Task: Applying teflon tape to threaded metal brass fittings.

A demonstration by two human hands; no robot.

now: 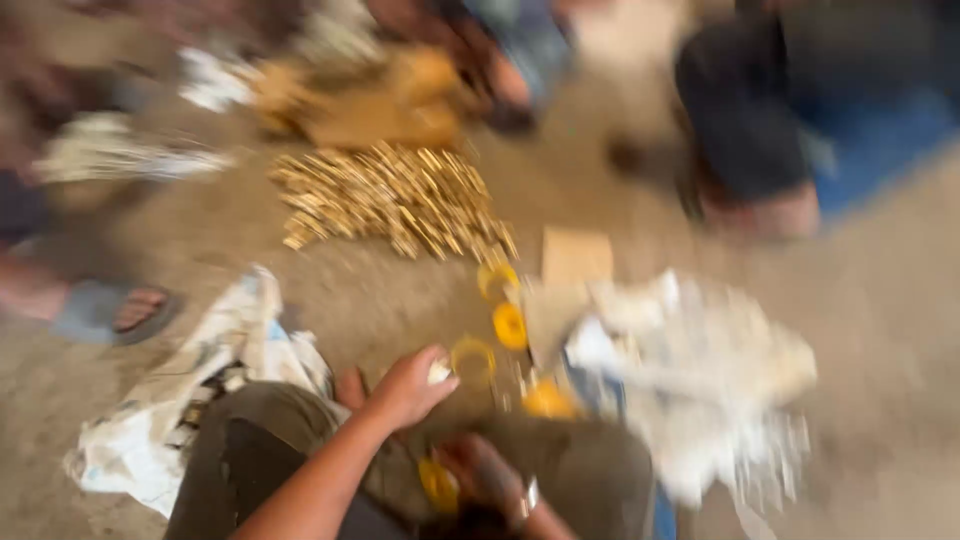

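Though the whole view is smeared by motion, the left hand (408,385) can be seen reaching forward over the person's knee, fingers curled in around a small pale piece (438,371) pinched at its tip. The right hand (485,478) lies lower, near the lap, closed loosely beside a yellow ring (438,483); whether it actually grips the ring cannot be told. Just beyond the left hand's fingertips, more yellow rings (508,325) lie scattered on the dusty floor (400,300). Farther ahead of that hand sits a heap of small brass-coloured pieces (395,200). To the right of the hands lies a crumpled white plastic bag (700,370), its contents too blurred to make out, with a flat piece of brown cardboard (575,258) behind it. Left of the left arm, crumpled printed paper (200,390) spreads over the floor. Other people's legs and a sandalled foot (120,310) border the scene.
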